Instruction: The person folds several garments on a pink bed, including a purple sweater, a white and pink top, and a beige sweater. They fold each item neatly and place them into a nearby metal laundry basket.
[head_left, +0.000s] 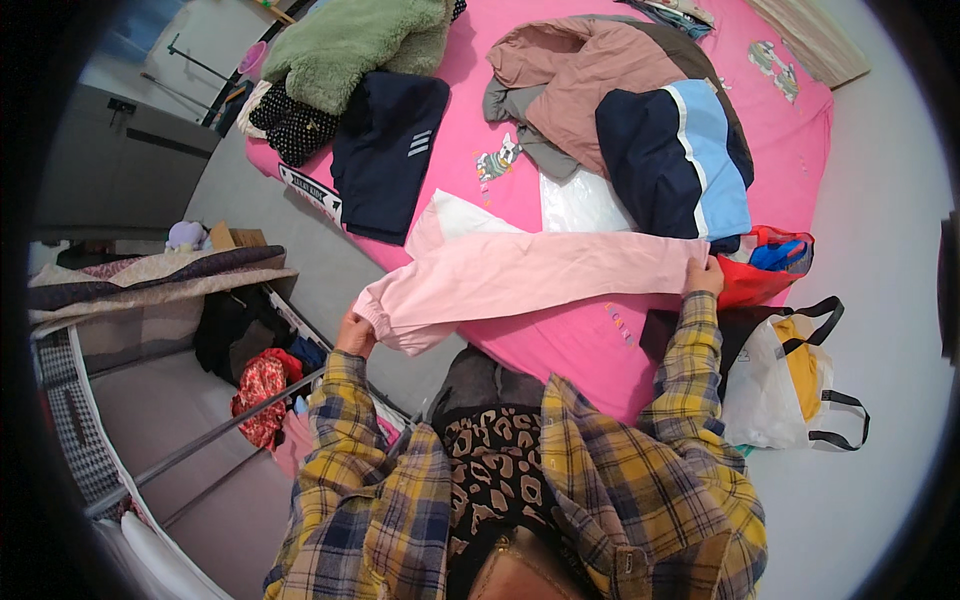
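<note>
A pair of light pink trousers (540, 270) is stretched lengthwise between my hands, above the near edge of a bed with a bright pink sheet (555, 349). My left hand (355, 334) grips the end with a gathered, elasticated cuff. At the other end, my right hand (703, 276) holds the top edge. A paler flap of cloth (465, 216) sticks up behind the pink fabric. Partly covered by the garment, a clear plastic packet (581, 201) lies on the sheet.
Folded navy trousers (390, 157) and a green fleece (360, 52) lie at left on the bed. A dusty-pink jacket (577, 82) and navy-and-blue garment (675, 157) lie at right. A red bag (750, 283) and white tote (765, 390) stand at right. A metal-framed rack (225, 412) holds clothes at left.
</note>
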